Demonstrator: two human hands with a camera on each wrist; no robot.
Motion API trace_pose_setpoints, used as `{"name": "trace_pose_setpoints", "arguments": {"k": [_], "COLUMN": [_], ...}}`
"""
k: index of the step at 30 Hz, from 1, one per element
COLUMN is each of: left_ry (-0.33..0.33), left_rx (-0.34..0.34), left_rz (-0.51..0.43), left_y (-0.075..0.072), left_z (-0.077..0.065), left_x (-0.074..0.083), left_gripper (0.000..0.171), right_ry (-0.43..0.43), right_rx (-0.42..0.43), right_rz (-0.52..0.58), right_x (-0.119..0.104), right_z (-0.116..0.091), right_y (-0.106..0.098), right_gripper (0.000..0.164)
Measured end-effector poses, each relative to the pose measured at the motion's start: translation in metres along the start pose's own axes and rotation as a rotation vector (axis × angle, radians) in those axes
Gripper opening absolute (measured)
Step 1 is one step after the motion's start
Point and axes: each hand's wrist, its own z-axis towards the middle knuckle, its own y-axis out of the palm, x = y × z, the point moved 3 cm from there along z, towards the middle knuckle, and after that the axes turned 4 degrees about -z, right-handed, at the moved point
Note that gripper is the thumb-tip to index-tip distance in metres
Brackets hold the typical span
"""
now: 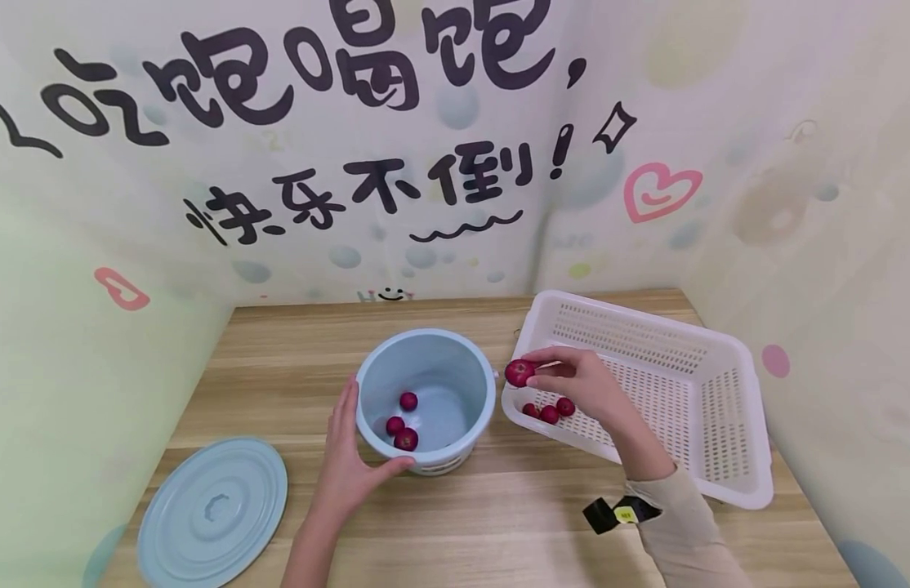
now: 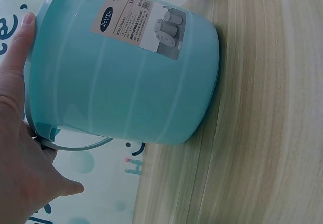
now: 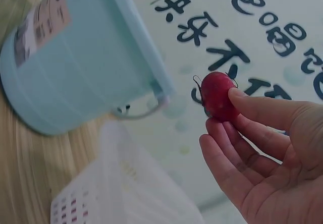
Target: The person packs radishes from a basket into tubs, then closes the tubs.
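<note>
My right hand (image 1: 576, 384) pinches a small red apple (image 1: 519, 373) between thumb and fingertips, above the left rim of a white basket (image 1: 730, 351). The right wrist view shows the apple (image 3: 218, 97) with a thin stem. To the left stands a light blue bucket (image 1: 455, 367) with three small red apples (image 1: 406, 439) on its bottom. My left hand (image 1: 348, 465) holds the bucket at its near left rim, thumb over the front edge and fingers along the left side. Three more red apples (image 1: 549, 414) lie in the basket's near left corner.
A round light blue lid (image 1: 212, 510) lies flat at the table's left. The bucket's wire-like handle (image 2: 83, 147) hangs down at its side. A printed cloth wall (image 1: 455, 245) encloses the wooden table (image 1: 293, 343) behind and at both sides.
</note>
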Motion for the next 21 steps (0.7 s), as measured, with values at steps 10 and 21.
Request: {"name": "trace_pose_setpoints", "arguments": {"k": [10,21], "left_ry": [-0.012,-0.003], "left_rx": [0.001,0.0], "left_rz": [0.007,0.0], "left_y": [0.001,0.0], "left_z": [0.0,0.0], "left_x": [-0.001,-0.001], "left_gripper": [0.123,0.125], "right_ry": [-0.078,-0.118], "right_rx": [-0.06,-0.098], "right_rz": [0.008,0.046], "right_x": [-0.031,-0.021], "right_z": [0.003,0.003], "right_y": [0.03,0.037], "right_gripper": [0.033,0.032]}}
